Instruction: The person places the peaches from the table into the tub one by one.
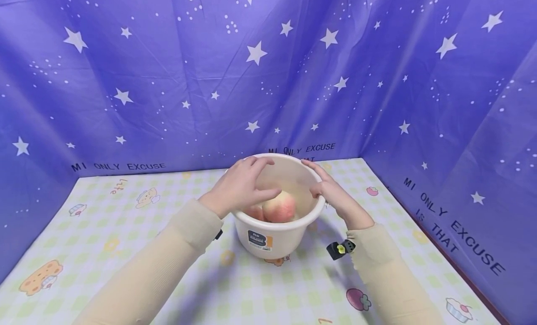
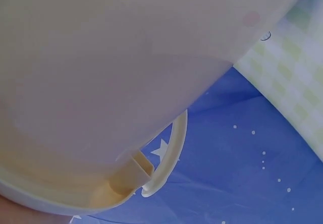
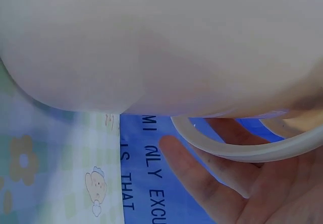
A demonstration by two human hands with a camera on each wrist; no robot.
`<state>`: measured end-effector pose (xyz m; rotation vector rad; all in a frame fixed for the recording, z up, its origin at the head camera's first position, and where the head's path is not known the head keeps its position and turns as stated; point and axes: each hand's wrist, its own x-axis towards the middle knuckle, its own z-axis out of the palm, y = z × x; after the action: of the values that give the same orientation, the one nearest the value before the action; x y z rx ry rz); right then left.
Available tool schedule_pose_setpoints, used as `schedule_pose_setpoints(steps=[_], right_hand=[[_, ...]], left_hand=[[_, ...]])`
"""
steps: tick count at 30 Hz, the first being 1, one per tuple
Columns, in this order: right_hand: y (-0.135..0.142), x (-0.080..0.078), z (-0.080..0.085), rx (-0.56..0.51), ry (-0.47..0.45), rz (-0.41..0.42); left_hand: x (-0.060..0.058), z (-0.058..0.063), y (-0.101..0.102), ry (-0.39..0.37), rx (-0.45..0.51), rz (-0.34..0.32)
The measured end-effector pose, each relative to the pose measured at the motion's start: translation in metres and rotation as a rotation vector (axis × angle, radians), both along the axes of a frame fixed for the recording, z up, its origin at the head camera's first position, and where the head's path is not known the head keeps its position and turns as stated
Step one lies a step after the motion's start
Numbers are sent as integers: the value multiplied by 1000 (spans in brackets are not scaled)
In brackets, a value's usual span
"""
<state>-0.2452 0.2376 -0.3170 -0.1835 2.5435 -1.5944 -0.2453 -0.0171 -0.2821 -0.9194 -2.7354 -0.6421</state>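
Observation:
A white plastic bucket [image 1: 289, 238] with a dark label stands on the table. Inside it lies a pink and cream peach [image 1: 280, 207], with part of another reddish fruit [image 1: 255, 213] beside it. My left hand [image 1: 239, 183] is over the bucket's left rim, thumb stretched above the opening and fingers slightly bent. At the right rim is my right hand [image 1: 335, 194], its thumb over the edge and forefinger along it. The right wrist view shows its spread fingers [image 3: 197, 181] outside the wall, behind the curved bucket handle [image 3: 242, 152]. Most of my left hand is hidden in its wrist view.
A pale green checked cloth [image 1: 105, 269] with cartoon prints covers the table. Blue curtains [image 1: 209, 73] with white stars hang behind it and on the right. A black wrist strap [image 1: 340, 249] shows below my right hand.

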Motion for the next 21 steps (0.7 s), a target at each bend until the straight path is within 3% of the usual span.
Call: schedule_pose_setpoints(steps=[12, 21], right_hand=[[4, -4, 1, -6, -12, 40], [10, -4, 8, 19, -33, -7]], left_hand=[[-1, -2, -1, 44, 30, 14], [-1, -2, -8, 42, 43, 57]])
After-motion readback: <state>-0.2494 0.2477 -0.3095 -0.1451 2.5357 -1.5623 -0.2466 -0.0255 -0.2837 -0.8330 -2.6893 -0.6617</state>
